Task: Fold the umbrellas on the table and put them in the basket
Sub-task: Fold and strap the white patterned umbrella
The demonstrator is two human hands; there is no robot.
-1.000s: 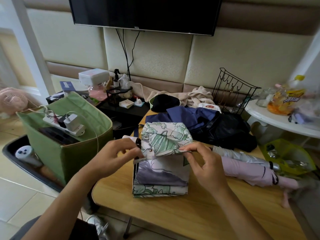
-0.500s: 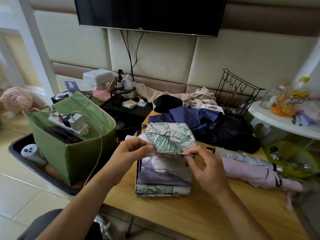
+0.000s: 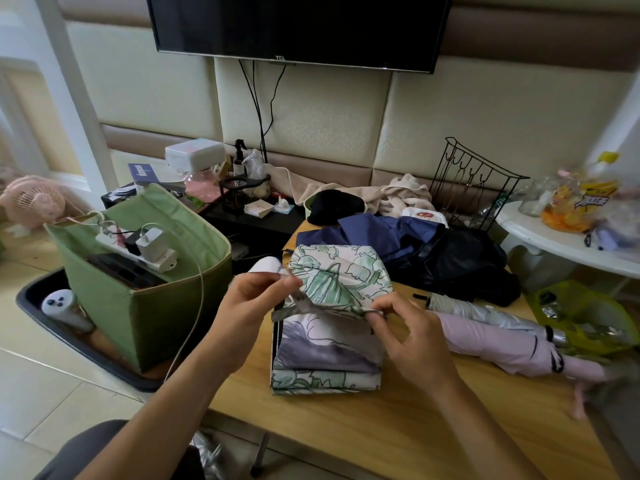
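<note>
Under both hands' pinch, floral umbrella (image 3: 332, 327) strap blurred, handle hidden

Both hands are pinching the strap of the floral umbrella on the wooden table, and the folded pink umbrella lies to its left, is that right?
Not quite. In the head view the pink umbrella lies to the right of the floral umbrella, not the left. The rest holds: the left hand and right hand pinch its strap on the wooden table.
</note>
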